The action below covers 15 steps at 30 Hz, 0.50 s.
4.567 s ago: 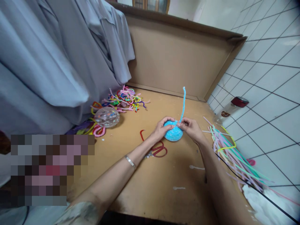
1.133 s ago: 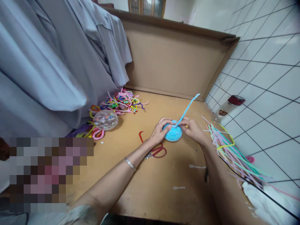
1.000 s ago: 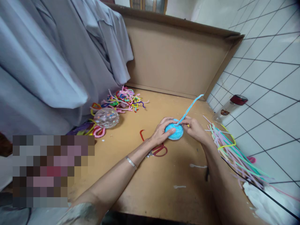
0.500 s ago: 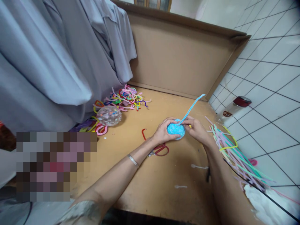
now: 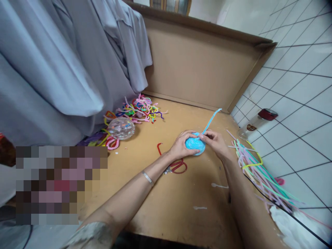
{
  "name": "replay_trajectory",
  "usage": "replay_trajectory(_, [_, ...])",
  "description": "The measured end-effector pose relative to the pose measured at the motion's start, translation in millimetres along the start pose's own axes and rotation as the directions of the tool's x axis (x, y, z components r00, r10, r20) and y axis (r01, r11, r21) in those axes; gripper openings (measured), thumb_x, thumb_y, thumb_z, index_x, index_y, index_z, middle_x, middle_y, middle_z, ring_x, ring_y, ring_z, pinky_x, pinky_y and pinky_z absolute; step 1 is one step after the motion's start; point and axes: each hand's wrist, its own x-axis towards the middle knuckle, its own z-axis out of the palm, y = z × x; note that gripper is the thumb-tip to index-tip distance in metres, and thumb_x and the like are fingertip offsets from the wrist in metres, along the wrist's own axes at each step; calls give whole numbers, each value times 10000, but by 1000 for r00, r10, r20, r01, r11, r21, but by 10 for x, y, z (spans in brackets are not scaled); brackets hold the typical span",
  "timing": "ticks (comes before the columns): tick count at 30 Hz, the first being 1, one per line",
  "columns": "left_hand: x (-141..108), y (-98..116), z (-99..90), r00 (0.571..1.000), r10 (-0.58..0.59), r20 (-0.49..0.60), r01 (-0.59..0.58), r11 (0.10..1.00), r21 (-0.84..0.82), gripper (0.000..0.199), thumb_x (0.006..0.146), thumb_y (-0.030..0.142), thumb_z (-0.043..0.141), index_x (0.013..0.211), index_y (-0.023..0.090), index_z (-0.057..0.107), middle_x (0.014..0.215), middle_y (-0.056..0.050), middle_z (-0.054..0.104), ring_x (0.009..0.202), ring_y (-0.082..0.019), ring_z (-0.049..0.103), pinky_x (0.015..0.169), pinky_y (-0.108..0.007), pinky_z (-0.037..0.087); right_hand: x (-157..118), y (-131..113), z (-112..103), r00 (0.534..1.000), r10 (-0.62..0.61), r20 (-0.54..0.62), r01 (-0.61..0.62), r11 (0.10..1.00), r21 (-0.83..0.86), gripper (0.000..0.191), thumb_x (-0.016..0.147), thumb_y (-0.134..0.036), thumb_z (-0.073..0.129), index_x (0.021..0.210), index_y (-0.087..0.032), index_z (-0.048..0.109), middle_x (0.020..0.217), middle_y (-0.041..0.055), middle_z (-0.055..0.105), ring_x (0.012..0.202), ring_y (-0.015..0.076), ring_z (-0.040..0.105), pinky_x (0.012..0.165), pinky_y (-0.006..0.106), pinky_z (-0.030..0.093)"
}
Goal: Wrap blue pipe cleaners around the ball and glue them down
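My left hand [image 5: 181, 146] is closed around the left side of a light-blue ball [image 5: 196, 146] wound in fuzzy stem, held above the table. A free length of blue pipe cleaner [image 5: 213, 119] sticks up from the ball's top and leans right. At its base, the fingertips of my right hand [image 5: 217, 143] pinch it against the ball. Red-handled scissors [image 5: 180, 167] lie on the table below my left wrist, partly covered by it. Just left of that wrist is a short bent red pipe cleaner [image 5: 159, 148].
A heap of cut colourful pipe cleaners [image 5: 142, 109] and a clear faceted ball [image 5: 121, 128] lie back left, beside a grey cloth [image 5: 77, 62]. Cardboard [image 5: 204, 62] stands behind. On the right are long pipe cleaners [image 5: 255, 173], a clear jar [image 5: 255, 124], white tissue [image 5: 287, 221] and a black cable.
My right hand has shifted its fingers onto the ball's top at the stem's base. The free blue end now stands lower and shows shorter. My left hand stays put.
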Motion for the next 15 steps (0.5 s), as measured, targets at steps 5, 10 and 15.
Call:
replay_trajectory(5, [11, 24, -40, 1000, 2, -24, 2, 985, 171, 554, 567, 420, 842, 1056, 221, 674, 1235, -107, 546, 1203, -291, 497, 1050, -493, 396, -4, 28, -28, 999, -20, 31, 21, 1000, -21, 294, 644, -447, 723, 713, -163, 698, 732, 25, 585, 675, 137, 499, 624, 270, 400])
replay_trajectory(10, [0, 0, -39, 1000, 29, 6, -30, 994, 106, 574, 607, 362, 801, 1141, 216, 648, 1224, -102, 544, 1192, -276, 513, 1053, -465, 408, -2, 38, -95, 996, -33, 78, 38, 998, -59, 262, 667, -379, 673, 800, -159, 724, 754, 33, 632, 687, 150, 537, 654, 285, 433])
replay_trajectory(15, [-6, -12, -25, 999, -19, 33, 17, 998, 59, 601, 629, 282, 731, 1210, 215, 593, 1311, -115, 520, 1238, -289, 509, 1075, -464, 398, -1, -12, -120, 992, -100, 73, 111, 978, -176, 188, 711, -284, 579, 726, -182, 736, 786, 50, 662, 759, 178, 584, 746, 316, 462])
